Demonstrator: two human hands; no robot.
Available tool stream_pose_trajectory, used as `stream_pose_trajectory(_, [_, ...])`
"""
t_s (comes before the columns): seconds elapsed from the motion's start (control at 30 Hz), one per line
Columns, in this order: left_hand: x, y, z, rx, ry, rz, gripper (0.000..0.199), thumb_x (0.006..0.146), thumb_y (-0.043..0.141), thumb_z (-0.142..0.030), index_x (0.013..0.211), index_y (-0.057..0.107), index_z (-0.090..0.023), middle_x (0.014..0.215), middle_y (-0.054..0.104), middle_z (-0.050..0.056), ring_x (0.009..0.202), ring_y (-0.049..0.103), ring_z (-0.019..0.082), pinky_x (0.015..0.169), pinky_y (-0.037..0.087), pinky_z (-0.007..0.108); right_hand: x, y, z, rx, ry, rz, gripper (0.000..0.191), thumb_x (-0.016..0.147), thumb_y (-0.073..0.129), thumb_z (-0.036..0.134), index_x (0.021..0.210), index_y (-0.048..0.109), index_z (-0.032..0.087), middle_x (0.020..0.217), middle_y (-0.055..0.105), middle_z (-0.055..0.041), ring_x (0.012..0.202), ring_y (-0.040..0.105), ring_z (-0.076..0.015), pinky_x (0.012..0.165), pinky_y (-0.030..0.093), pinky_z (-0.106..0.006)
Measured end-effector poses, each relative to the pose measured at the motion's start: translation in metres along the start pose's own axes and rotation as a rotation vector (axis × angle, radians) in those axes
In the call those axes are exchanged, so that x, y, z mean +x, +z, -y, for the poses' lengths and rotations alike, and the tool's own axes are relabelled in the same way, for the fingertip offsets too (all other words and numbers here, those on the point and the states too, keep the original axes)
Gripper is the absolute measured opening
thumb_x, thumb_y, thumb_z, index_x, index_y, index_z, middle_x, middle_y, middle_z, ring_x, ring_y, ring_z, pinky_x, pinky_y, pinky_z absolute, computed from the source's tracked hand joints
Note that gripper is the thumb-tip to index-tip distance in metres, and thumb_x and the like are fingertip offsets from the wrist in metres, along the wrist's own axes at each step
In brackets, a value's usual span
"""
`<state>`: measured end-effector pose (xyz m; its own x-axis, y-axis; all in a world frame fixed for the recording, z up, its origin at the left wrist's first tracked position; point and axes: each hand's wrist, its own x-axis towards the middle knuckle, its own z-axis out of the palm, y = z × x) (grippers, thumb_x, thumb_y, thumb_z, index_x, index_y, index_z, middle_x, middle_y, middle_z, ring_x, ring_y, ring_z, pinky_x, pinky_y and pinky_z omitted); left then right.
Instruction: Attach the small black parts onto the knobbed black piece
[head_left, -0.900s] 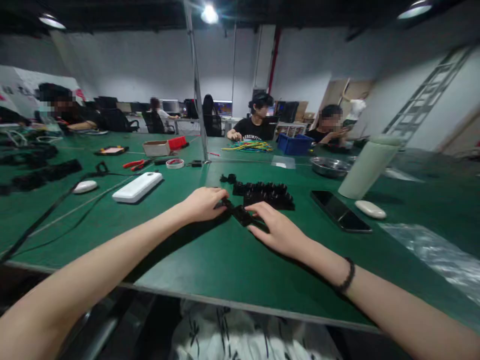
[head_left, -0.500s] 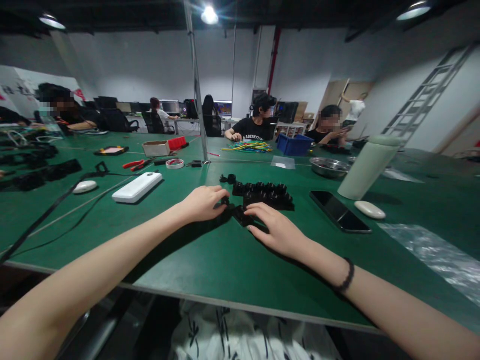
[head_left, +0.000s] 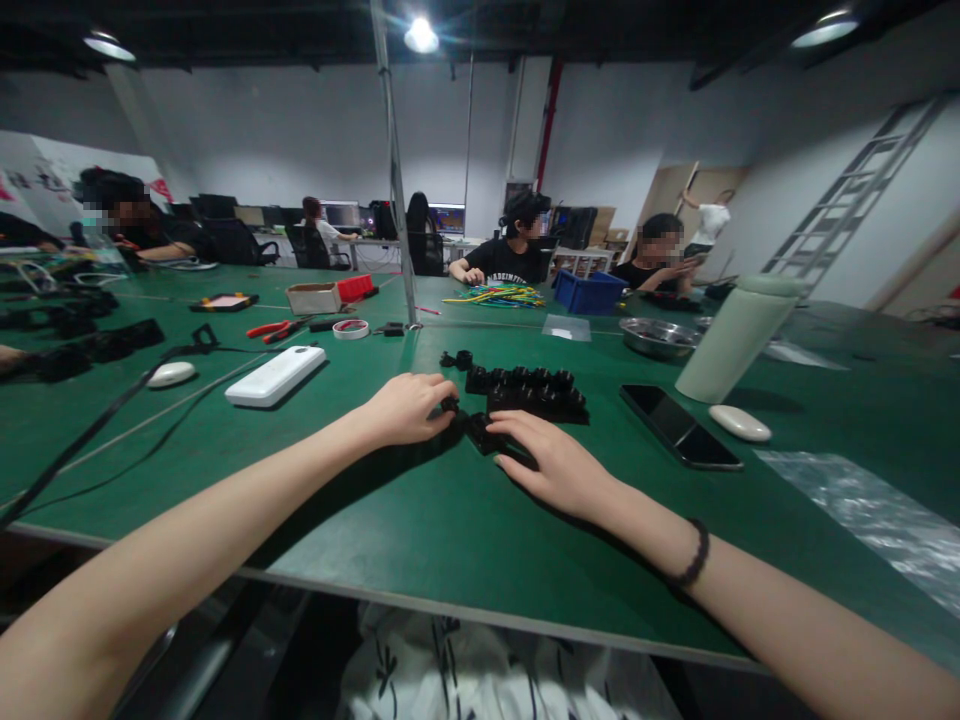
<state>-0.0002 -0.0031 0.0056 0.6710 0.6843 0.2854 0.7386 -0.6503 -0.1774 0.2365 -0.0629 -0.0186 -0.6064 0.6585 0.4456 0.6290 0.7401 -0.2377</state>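
My left hand (head_left: 416, 408) is closed, with a small black part (head_left: 449, 404) pinched between thumb and fingers just above the green table (head_left: 390, 520). My right hand (head_left: 544, 455) lies on the table, its fingertips gripping the edge of a black block-shaped piece (head_left: 480, 432). Several black pieces with round knobs on top stand in rows (head_left: 529, 388) just beyond my hands. Behind my left fingers sit a couple of loose black round parts (head_left: 457, 359). The exact kind of these parts is too small and dark to make out.
Left lie a white power bank (head_left: 276, 377), red-handled pliers (head_left: 274, 328) and a tape roll (head_left: 350, 329). Right are a phone (head_left: 679, 425), a green bottle (head_left: 739, 340), a metal bowl (head_left: 658, 337) and plastic wrap (head_left: 862, 520). A metal pole (head_left: 394, 170) rises mid-table; people sit beyond.
Both hands stay almost in place, still on the same black pieces. The view has shifted very slightly. At the far left edge, another person's hand shows more.
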Motion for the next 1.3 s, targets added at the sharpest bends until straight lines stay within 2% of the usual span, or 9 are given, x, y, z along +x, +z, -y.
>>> stream_pose_trajectory(0.57, [-0.0008,-0.0020,0.0006,-0.002,-0.022,0.028,0.026,0.087,0.049,-0.034,0.106,0.060,-0.020,0.099,0.069,0.006,0.087,0.068,0.023,0.070,0.050,0.031,0.0003,-0.0006,0.0009,-0.011,0.009,0.016,0.032,0.086,0.057,0.022,0.117,0.060,0.016,0.129,0.060,-0.0153,0.120,0.056,-0.0258,0.103,0.047,-0.045])
stream_pose_trajectory(0.93, [-0.0006,-0.0031,0.0009,-0.002,-0.023,0.029,0.026,0.086,0.050,-0.034,0.105,0.060,-0.020,0.098,0.070,0.007,0.086,0.068,0.024,0.069,0.050,0.030,0.0011,-0.0013,0.0021,0.002,0.009,0.001,0.033,0.086,0.056,0.022,0.119,0.061,0.020,0.128,0.060,-0.0133,0.120,0.057,-0.0263,0.102,0.048,-0.048])
stream_pose_trajectory(1.3, [-0.0005,-0.0042,-0.0006,-0.010,-0.024,0.035,0.026,0.085,0.050,-0.033,0.106,0.060,-0.020,0.099,0.070,0.007,0.087,0.068,0.025,0.071,0.051,0.031,0.0007,-0.0005,0.0014,-0.031,0.017,0.045,0.035,0.088,0.055,0.023,0.122,0.059,0.016,0.132,0.058,-0.0146,0.122,0.055,-0.0262,0.104,0.046,-0.046])
